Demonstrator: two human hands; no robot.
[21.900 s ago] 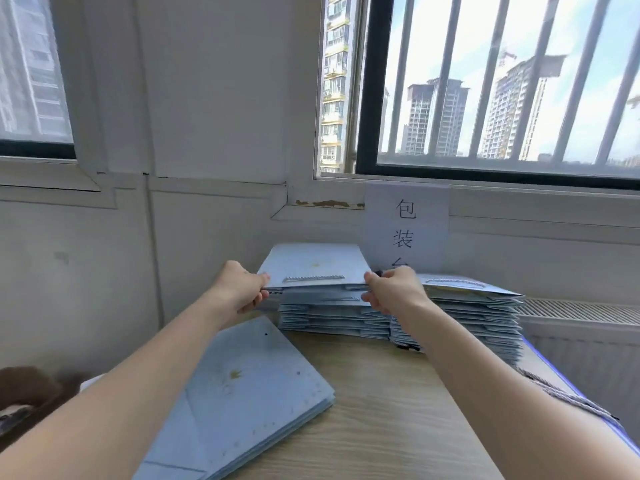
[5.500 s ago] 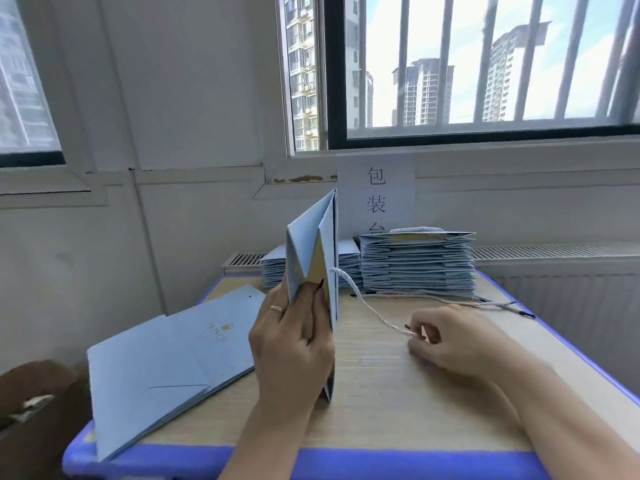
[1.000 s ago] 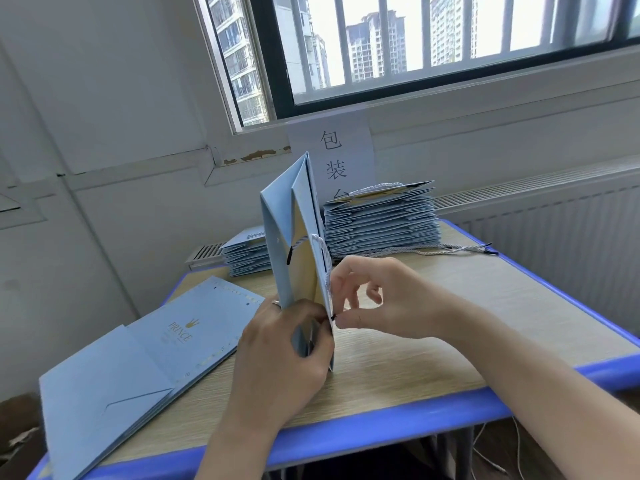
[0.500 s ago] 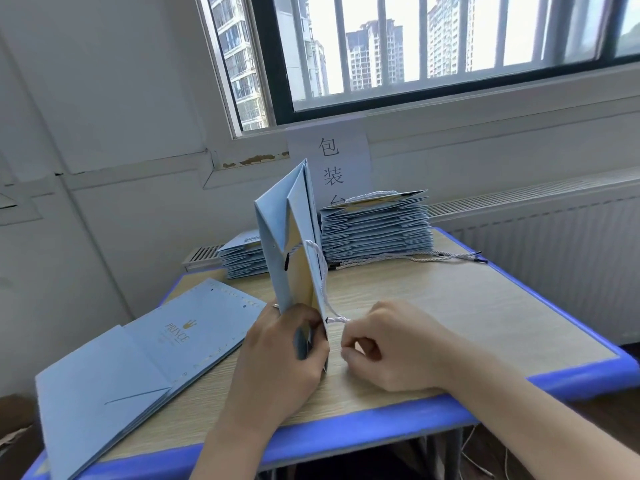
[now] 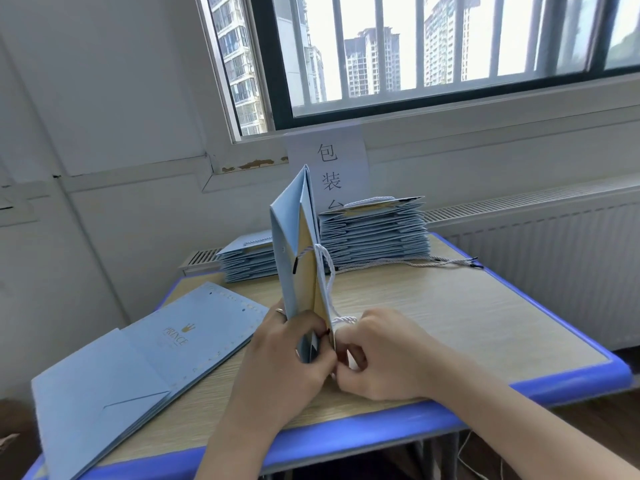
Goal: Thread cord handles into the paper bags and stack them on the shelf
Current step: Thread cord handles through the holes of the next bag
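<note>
Blue bag (image 5: pixel 292 244) pinched upright by left hand (image 5: pixel 287 368); right hand (image 5: pixel 381 358), gripping the cord (image 5: pixel 329 271), should draw it through evenly.

I could not see where the cord (image 5: pixel 344 320) ended: it ran into the right hand (image 5: pixel 381 355), whose curled fingers covered it. The left hand (image 5: pixel 284 362) hid the lower edge of the bag (image 5: pixel 287 237) it gripped. The bag and the tall stack (image 5: pixel 374 233) blocked the last character on the sign (image 5: pixel 329 154). The flat pile (image 5: pixel 121 368) ran off the bottom edge, and the small print under its logo was unreadable.
</note>
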